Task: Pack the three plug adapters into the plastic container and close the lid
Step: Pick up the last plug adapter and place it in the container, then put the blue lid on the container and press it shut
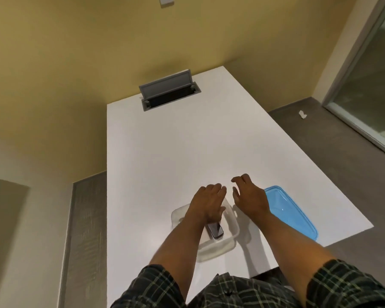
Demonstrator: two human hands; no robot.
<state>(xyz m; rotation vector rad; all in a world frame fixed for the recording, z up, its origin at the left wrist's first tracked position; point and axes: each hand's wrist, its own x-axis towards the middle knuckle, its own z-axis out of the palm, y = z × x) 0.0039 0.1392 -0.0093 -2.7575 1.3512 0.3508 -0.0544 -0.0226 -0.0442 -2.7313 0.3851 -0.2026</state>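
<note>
A clear plastic container (228, 237) stands open on the white table near its front edge. Inside it lies a dark plug adapter (215, 230), partly hidden under my left wrist. My left hand (209, 202) hovers over the container, fingers spread, holding nothing. Just right of the container, my right hand (249, 194) is raised above the table with its fingers loosely apart and empty. The blue lid (291, 213) lies flat on the table to the right, partly covered by my right forearm. Any other adapters are hidden from view.
The white table (187, 141) stretches away to a yellow wall. A grey cable box (168, 91) with its flap raised is set into the far end. The table's right edge drops to a grey floor, with a glass door beyond.
</note>
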